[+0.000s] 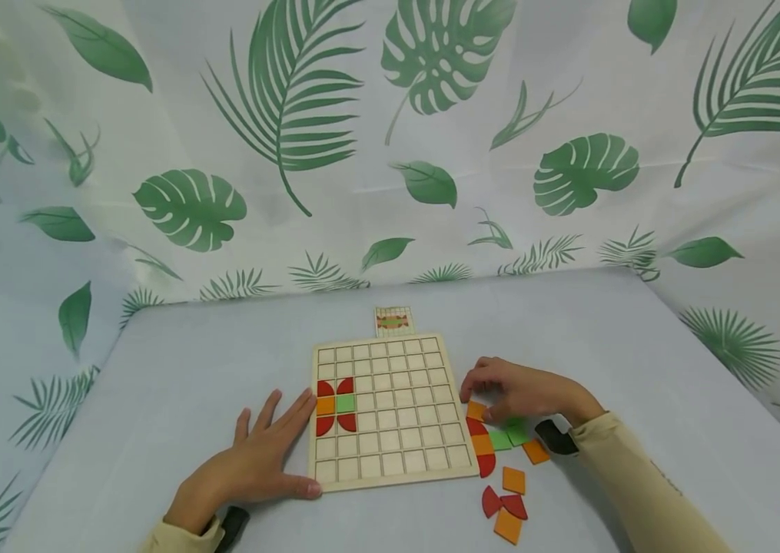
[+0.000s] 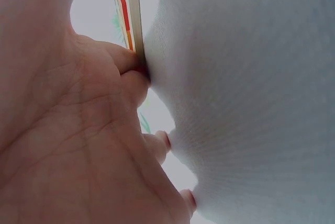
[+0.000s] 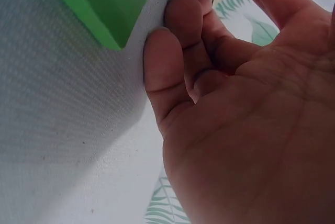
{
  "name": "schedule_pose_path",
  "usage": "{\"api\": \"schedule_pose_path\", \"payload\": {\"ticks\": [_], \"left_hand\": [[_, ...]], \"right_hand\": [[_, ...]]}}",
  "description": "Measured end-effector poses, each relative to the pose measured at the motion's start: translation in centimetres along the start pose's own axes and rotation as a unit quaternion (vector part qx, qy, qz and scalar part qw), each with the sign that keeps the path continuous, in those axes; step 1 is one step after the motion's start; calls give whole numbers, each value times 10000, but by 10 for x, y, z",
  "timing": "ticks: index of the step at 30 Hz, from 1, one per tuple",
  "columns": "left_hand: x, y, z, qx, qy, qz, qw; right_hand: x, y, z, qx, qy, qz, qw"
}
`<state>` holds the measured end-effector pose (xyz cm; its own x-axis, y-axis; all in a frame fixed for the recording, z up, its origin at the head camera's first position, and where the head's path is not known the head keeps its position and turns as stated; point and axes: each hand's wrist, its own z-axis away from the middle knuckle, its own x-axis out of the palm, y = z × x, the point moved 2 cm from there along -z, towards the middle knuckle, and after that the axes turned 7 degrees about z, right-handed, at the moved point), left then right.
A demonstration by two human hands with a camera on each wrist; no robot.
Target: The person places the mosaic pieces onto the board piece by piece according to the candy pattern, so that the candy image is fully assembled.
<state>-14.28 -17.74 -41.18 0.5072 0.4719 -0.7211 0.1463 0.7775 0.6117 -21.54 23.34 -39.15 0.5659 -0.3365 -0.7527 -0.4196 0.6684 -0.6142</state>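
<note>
A pale wooden grid board [image 1: 399,464] lies on the table. On its left side sit red quarter-round tiles [image 1: 345,385] above and below an orange square tile [image 1: 325,405] and a green square tile [image 1: 346,403]. My left hand [image 1: 251,468] rests at the board's left edge, fingers spread, with index finger and thumb touching it. At the right edge, my right hand [image 1: 528,392] bends its fingers down over a loose pile of tiles. In the right wrist view its fingertips meet the table beside a green tile [image 3: 107,4]; no tile shows in its grasp.
Behind the board lies a small pattern card [image 1: 393,322] with a red, orange and green design. Right of the board, loose orange tiles [image 1: 509,526], red tiles [image 1: 491,501] and green tiles [image 1: 500,439] lie scattered. A leaf-print cloth [image 1: 334,177] hangs behind the table.
</note>
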Motion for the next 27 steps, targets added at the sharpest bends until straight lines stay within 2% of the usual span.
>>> {"api": "schedule_pose_path", "payload": {"ticks": [13, 27], "left_hand": [[0, 1, 0, -109, -9, -35, 9999], [1, -1, -1, -154, -48, -101, 9998]], "right_hand": [[0, -7, 0, -277, 203, -5, 9994], [-4, -3, -1, -40, 169, -298, 9994]]}}
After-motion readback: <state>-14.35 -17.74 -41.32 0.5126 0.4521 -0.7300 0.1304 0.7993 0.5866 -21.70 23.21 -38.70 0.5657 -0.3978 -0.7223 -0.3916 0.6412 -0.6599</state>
